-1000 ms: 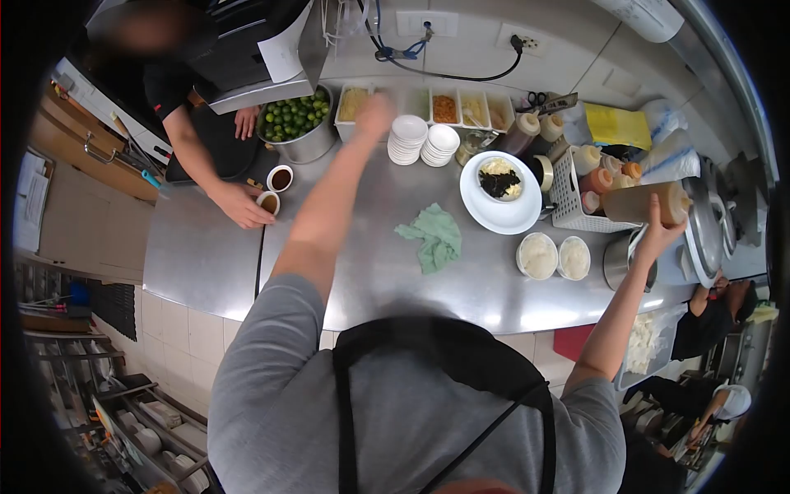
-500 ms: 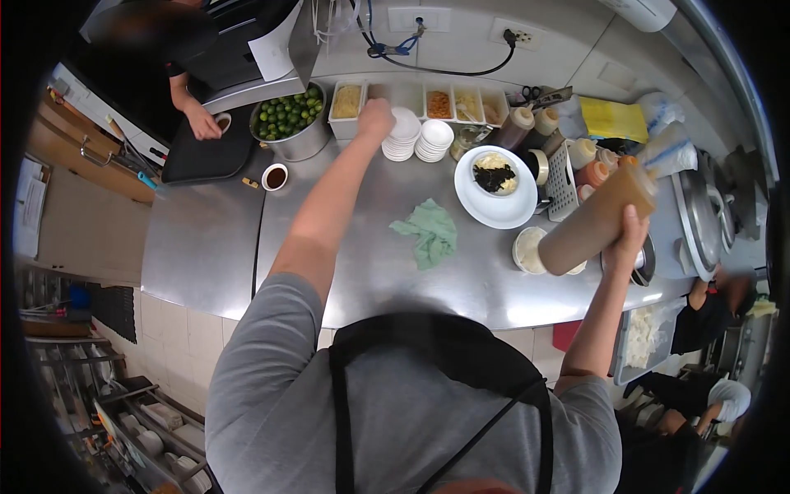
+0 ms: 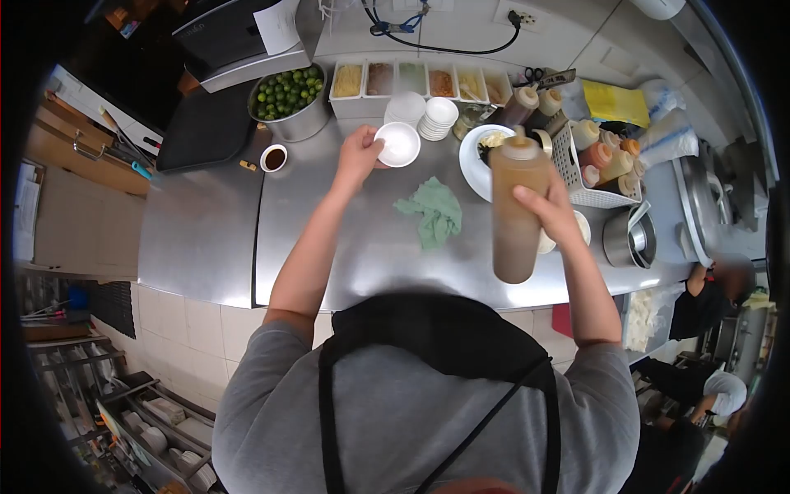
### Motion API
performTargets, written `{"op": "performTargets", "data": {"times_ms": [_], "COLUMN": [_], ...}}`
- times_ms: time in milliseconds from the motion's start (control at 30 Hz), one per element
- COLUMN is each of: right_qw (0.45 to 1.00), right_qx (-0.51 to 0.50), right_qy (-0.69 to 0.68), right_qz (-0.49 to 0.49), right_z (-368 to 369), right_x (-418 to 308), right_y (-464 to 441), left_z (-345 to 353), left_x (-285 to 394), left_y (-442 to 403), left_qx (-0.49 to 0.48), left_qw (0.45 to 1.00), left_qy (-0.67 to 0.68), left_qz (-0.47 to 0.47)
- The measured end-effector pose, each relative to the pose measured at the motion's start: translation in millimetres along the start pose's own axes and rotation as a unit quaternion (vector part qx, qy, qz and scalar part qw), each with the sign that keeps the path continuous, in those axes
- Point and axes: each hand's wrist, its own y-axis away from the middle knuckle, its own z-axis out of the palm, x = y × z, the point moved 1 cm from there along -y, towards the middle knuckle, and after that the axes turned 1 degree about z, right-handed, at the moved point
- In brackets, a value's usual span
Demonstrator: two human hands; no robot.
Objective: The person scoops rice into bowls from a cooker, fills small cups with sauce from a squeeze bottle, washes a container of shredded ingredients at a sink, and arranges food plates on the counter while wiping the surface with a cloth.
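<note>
Shiny metal counter (image 3: 366, 255) runs across the kitchen. Close by, the right hand (image 3: 555, 206) is wrapped around a big bottle (image 3: 518, 218) of brown sauce, its tip pointing away. A green cloth (image 3: 434, 214) lies between the arms. A bit farther, the left hand (image 3: 358, 160) pinches the side of a small white bowl (image 3: 398, 146), fingers nearly closed on it. That small pinch could let the bowl slip if something bumps it. Squeezing the bottle too hard could make sauce squirt past the bowl, and drips could land on the white plate (image 3: 475, 173), partly hidden behind the bottle. Past these stand little stacked dishes (image 3: 438, 118), then food tubs (image 3: 379, 79) by the wall (image 3: 461, 23).
</note>
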Motion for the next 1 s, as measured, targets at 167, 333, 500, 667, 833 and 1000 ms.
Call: {"op": "performTargets", "data": {"times_ms": [167, 333, 500, 667, 833, 1000], "right_qw": [0.982, 0.901, 0.877, 0.869, 0.872, 0.879], "right_qx": [-0.137, -0.229, -0.222, -0.24, -0.232, -0.217], "right_qy": [-0.011, -0.096, -0.09, -0.104, -0.107, -0.106], "right_qz": [0.127, 0.355, 0.417, 0.419, 0.418, 0.411], "right_z": [34, 51, 53, 51, 47, 44], "right_x": [24, 50, 57, 73, 78, 70], "right_y": [-11, -6, -2, 2, 3, 7], "left_z": [17, 30, 35, 39, 42, 45], "left_x": [-2, -8, -14, -18, -22, -20], "left_y": [40, 71, 87, 91, 89, 89], "left_qx": [-0.099, -0.131, -0.118, -0.126, -0.137, -0.146], "left_qw": [0.91, 0.88, 0.898, 0.892, 0.89, 0.887], "left_qy": [0.375, 0.427, 0.394, 0.4, 0.401, 0.399], "left_qz": [-0.149, -0.16, -0.159, -0.166, -0.168, -0.179]}}
